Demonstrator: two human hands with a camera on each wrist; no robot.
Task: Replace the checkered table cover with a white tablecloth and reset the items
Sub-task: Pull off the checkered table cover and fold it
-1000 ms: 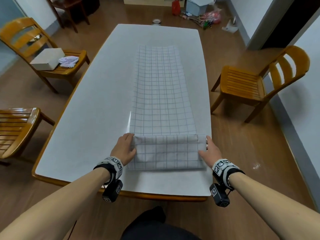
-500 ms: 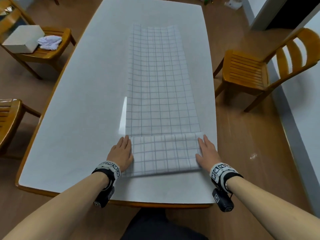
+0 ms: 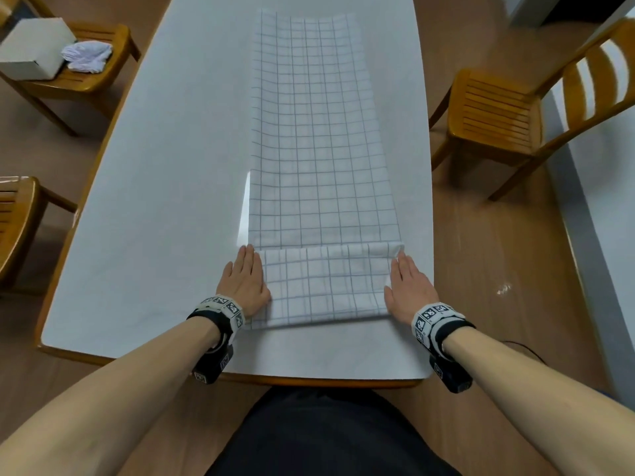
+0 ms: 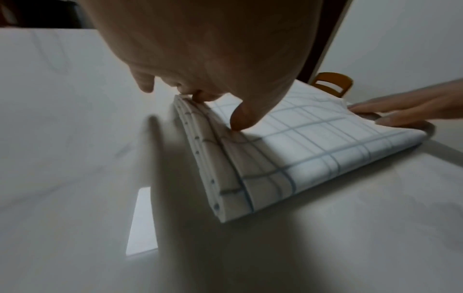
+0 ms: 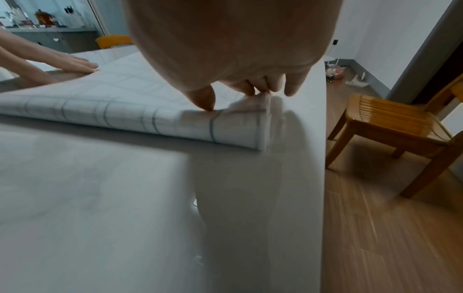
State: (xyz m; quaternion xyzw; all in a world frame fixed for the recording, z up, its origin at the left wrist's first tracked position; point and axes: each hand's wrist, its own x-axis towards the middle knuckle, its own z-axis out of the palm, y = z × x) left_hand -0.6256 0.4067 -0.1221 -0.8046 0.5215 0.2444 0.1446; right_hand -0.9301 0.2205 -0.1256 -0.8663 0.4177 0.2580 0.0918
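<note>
The checkered cover [image 3: 316, 132] lies on the white table [image 3: 154, 201] as a long narrow strip. Its near end is folded over into a thick flat band [image 3: 326, 286]. My left hand [image 3: 242, 283] lies flat against the band's left edge, fingers straight, thumb pressing on the cloth [image 4: 313, 150]. At the band's right edge rests my right hand [image 3: 409, 286], also flat. Its fingertips [image 5: 253, 89] touch the slightly raised far corner of the cloth [image 5: 125, 111] and its thumb presses on top. A crumpled white cloth [image 3: 87, 56] sits on a chair at the far left.
A white box [image 3: 32, 48] shares the far-left chair [image 3: 79, 77] with the cloth. Another wooden chair [image 3: 17, 218] stands at the near left and one [image 3: 498, 115] at the right. The table's wooden front edge [image 3: 309, 381] is against my body.
Both hands went from curling over the fold's far edge to lying flat at its ends. The folded band now lies a little further up the strip.
</note>
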